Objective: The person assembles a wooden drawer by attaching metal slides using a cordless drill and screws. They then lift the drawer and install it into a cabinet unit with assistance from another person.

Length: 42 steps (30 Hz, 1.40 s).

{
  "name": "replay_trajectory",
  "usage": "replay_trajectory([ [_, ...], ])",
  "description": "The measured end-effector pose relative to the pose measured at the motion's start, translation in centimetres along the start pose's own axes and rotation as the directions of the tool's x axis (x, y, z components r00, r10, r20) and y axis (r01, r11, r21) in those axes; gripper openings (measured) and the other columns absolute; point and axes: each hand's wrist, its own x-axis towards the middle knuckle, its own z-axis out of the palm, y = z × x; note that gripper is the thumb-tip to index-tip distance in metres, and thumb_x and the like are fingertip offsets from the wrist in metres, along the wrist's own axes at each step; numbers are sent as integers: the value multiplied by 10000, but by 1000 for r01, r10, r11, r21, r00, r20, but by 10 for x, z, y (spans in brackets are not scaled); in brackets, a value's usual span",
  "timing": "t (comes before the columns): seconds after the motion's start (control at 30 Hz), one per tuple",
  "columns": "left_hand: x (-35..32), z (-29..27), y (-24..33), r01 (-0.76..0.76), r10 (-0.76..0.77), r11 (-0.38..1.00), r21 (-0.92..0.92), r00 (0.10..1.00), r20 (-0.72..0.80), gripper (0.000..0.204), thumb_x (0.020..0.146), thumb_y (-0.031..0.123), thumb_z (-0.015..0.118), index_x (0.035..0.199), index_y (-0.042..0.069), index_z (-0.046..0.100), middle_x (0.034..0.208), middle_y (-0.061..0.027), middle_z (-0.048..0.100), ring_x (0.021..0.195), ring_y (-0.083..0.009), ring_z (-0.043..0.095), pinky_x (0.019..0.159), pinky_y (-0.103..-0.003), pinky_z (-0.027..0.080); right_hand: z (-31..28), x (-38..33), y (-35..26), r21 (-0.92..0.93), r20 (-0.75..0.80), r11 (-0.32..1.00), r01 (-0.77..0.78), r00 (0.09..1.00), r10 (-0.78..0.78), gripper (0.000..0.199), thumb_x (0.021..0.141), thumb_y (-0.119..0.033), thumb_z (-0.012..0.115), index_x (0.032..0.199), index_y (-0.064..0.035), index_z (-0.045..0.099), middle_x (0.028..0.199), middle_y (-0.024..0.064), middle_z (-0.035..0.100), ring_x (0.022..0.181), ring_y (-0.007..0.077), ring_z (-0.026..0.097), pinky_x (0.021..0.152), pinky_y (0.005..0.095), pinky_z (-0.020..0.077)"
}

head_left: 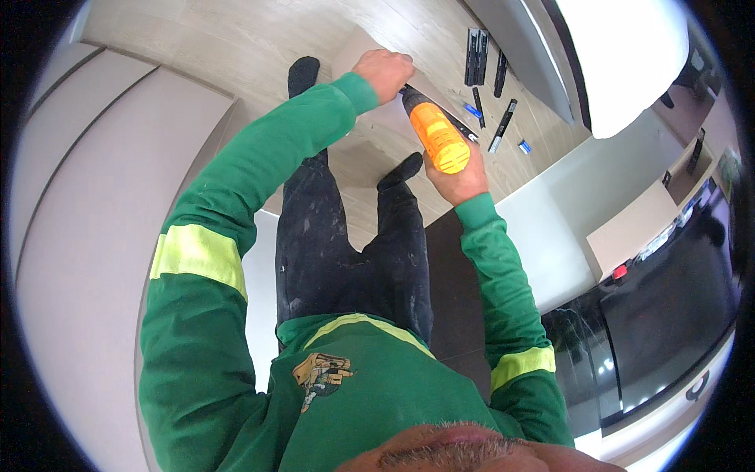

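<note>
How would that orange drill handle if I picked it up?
The orange drill would probably feel heavy for its size, judging by its thick body. Its hard-looking casing suggests it is stiff. Its rounded back end might let it rock if laid down.

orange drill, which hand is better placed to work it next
Probably the right: the right hand grips the orange drill from behind, while the left hand is out by its front end; whether the left holds anything is unclear.
</note>
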Motion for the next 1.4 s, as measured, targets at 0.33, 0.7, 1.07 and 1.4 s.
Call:
replay_trajectory([
  [0.33,0,-2,1,40,-41,998,41,999,10,120,820,82,645,916,68,715,992,-110,714,949,-330,716,804,-457,586,3,0,0,-39,-56,998,54,997,-56,353,768,-190,778,1067,-57,645,956,245,708,931,449,678,785,490,563],
  [0.7,0,0,2,34,-35,998,56,999,20,150,800,102,687,945,78,718,1034,-96,710,988,-315,711,823,-467,579,-7,6,-3,-120,-13,987,104,994,-107,364,771,-188,774,1085,-46,654,951,249,707,937,451,675,796,488,560],
  [1.07,5,-7,7,56,-67,996,74,984,165,229,795,104,737,1016,59,698,1058,-124,697,994,-360,693,850,-478,568,-21,12,12,-197,75,972,126,991,-113,421,784,-218,774,1167,-86,658,1059,239,709,1009,442,669,860,499,549],
  [1.4,-19,-23,-21,49,-58,985,-164,997,-51,333,842,210,747,1134,62,690,1160,-153,641,1153,-369,602,1005,-459,489,8,-133,84,428,-293,902,-56,935,197,267,903,-124,696,1131,4,642,941,86,684,786,213,676,741,364,544],
])
